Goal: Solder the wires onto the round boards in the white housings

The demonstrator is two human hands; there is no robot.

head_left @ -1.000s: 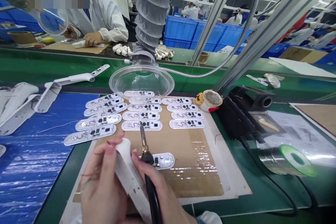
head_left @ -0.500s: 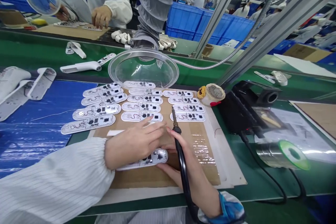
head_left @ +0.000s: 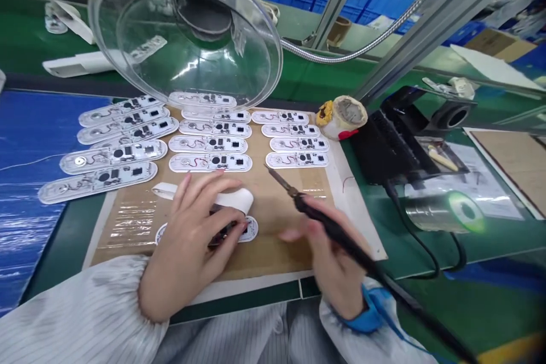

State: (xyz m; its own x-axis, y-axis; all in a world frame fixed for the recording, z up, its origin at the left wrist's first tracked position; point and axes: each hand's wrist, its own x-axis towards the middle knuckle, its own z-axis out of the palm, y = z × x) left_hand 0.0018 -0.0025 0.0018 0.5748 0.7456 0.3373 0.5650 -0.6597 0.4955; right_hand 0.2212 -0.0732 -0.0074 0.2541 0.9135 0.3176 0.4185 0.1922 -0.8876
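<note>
My left hand (head_left: 194, 239) bends over an elongated white plastic casing with a circuit board (head_left: 251, 230) on the brown cardboard. Thumb and forefinger close at the board, hiding part of it; dark parts show beneath them. A white shell piece (head_left: 239, 200) lies under the other fingers, which are partly spread. In my right hand (head_left: 335, 267), slightly blurred, is a soldering iron (head_left: 330, 227), held like a pen. Its metal tip points up and left, above the cardboard and apart from the casing. The black cable runs down to the lower right.
Rows of similar white board casings (head_left: 211, 162) lie beyond my hands. A clear fume hood (head_left: 273, 62) hangs low above them. To the right stand a round tip-cleaning pot (head_left: 350, 114), a black soldering station (head_left: 371, 148) and a solder wire spool (head_left: 430, 213). Blue sheeting (head_left: 25, 182) covers the left side.
My right hand has drawn away from the casing to the right, tilting the soldering iron. My left hand has shifted left, its thumb and forefinger now at the board. The view has dropped and moved closer.
</note>
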